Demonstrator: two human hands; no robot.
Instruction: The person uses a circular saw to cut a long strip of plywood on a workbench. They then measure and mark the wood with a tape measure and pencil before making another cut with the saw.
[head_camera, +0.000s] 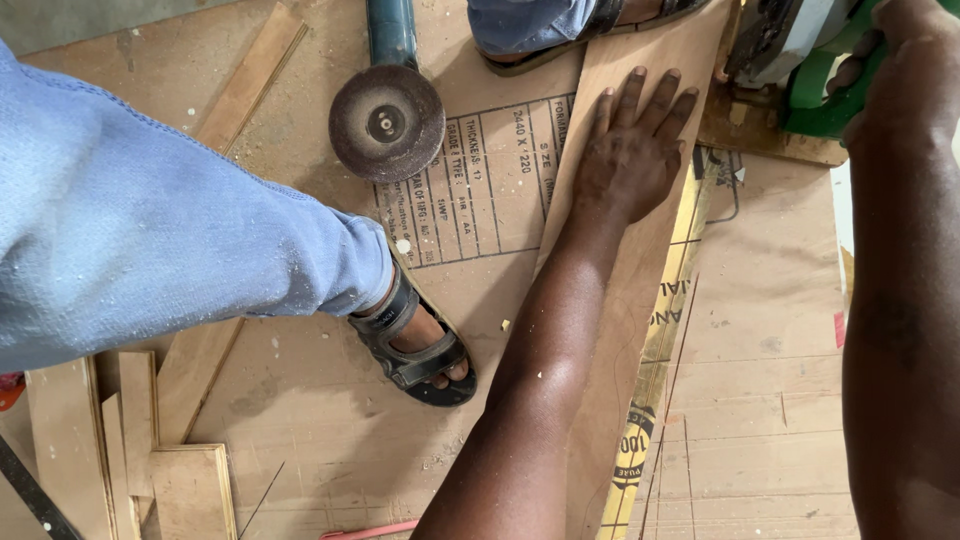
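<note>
since my left hand (632, 150) lies flat, fingers spread, on the long thin brown plywood strip (620, 330), the strip's length follows my forearm toward the far end. my right hand (895, 65) sits off to the side, curled on a green power tool (825, 95).

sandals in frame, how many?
2. One sandal sits on the foot planted mid-floor, left of the left hand pressing flat on the long plywood strip. The other sandal is at the top edge, partly cropped.
</note>
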